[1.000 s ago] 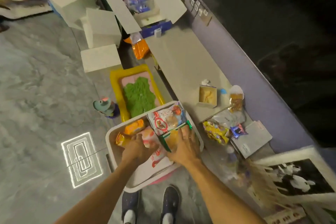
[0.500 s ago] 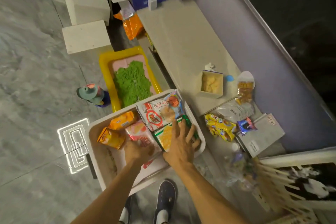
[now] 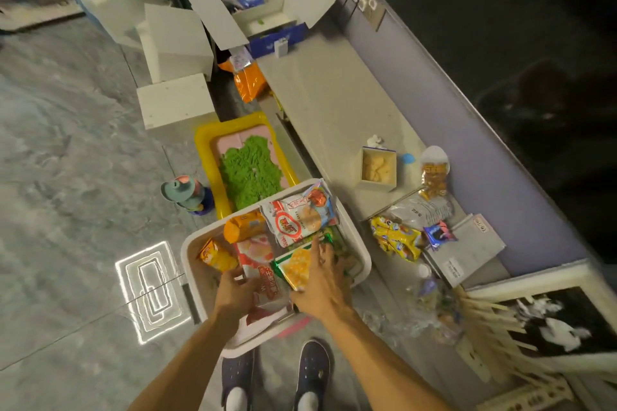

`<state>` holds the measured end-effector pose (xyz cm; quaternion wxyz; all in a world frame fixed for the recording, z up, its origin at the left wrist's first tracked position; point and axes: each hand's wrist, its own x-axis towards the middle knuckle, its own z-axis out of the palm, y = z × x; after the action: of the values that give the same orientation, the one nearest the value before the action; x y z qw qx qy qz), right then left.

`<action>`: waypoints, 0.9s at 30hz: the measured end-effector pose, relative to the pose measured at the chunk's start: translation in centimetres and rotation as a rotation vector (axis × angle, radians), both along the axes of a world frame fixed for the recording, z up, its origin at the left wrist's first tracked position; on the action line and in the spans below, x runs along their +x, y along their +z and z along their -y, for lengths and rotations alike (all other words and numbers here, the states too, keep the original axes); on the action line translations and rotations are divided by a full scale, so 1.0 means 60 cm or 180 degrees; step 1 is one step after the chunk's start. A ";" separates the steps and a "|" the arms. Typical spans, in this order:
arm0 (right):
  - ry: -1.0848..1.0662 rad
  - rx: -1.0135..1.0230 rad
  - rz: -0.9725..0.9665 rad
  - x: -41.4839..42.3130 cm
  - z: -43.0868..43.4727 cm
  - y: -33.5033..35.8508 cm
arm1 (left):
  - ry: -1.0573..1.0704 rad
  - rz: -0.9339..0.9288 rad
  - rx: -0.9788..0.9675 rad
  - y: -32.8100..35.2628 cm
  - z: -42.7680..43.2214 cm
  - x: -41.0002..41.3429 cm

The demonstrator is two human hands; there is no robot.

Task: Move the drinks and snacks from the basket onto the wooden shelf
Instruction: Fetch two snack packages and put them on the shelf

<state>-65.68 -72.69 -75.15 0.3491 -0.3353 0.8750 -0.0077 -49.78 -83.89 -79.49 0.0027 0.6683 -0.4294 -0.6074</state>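
Observation:
A white basket (image 3: 362,265) stands on the floor by my feet and holds several snack packs. My left hand (image 3: 233,294) grips the near left edge of a pink-and-white snack pack (image 3: 258,259), thumb on top. My right hand (image 3: 325,287) lies with spread, straight fingers on a green-and-yellow cracker pack (image 3: 295,264). Also in the basket are a white-and-red pack (image 3: 300,218), an orange pack (image 3: 243,227) and a small yellow-orange pack (image 3: 217,253). The pale wooden shelf (image 3: 334,103) runs along the wall to the right of the basket.
On the shelf lie a yellow snack pack (image 3: 395,240), a small blue pack (image 3: 439,233), a clear bag (image 3: 419,210), an open box (image 3: 379,168) and a jar (image 3: 434,173). A yellow tray of green sand (image 3: 207,143) and a toy (image 3: 188,193) sit beyond the basket.
My left hand has slid back toward the near end of the pink pack. My right hand stays on the green-and-yellow pack. The view has swung a little.

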 end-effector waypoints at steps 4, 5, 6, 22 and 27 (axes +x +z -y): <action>-0.0248 -0.0199 0.0152 0.015 0.003 0.068 | -0.0373 -0.0107 -0.0115 0.066 0.007 0.034; -0.0253 -0.0220 0.0139 0.019 0.003 0.090 | -0.0498 -0.0131 -0.0164 0.086 0.011 0.041; -0.0263 -0.0239 0.0110 0.022 0.002 0.114 | -0.0567 -0.0187 -0.0214 0.106 0.014 0.047; -0.1236 -0.0864 -0.1382 0.066 -0.155 0.597 | -0.2334 -0.1927 -0.0810 0.581 0.036 -0.024; -0.1982 -0.0920 -0.1851 0.096 -0.319 0.726 | -0.3007 -0.2436 -0.0944 0.709 -0.088 -0.100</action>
<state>-59.91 -53.55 -31.59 0.0193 -0.0896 0.9859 -0.1400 -55.78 -78.58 -36.94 -0.0199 0.1339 -0.7269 -0.6733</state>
